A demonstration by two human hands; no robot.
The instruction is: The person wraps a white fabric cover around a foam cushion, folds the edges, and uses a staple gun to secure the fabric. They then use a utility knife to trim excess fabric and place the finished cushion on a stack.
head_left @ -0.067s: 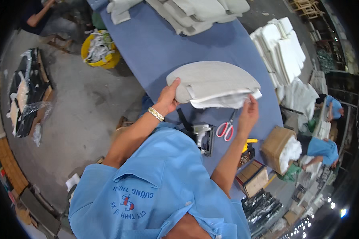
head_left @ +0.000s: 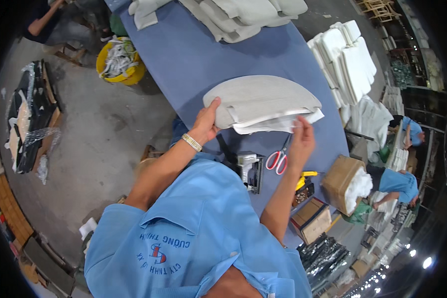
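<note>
A light grey, half-oval cushion cover (head_left: 263,97) is held up over the blue table, its white inner layer (head_left: 263,125) showing along the near edge. My left hand (head_left: 207,121) grips its left end, thumb on top and fingers beneath. At the right part of the near edge, my right hand (head_left: 302,141) has its fingers curled and pinched against the white layer; the fingertips are slightly blurred. Below the cover lie scissors (head_left: 277,161) with red-and-white handles and a silver staple gun (head_left: 250,171).
Grey padded pieces (head_left: 248,17) are piled at the blue table's (head_left: 184,54) far end. White foam pieces (head_left: 345,59) stack at the right. A yellow tub (head_left: 121,74) of scraps stands left. Near my right arm are a yellow-handled tool (head_left: 305,180) and a cardboard box (head_left: 340,181). Co-workers are at the sides.
My right hand has slid a little to the left along the cover's near edge. My left hand keeps its grip, and the whole view has shifted slightly.
</note>
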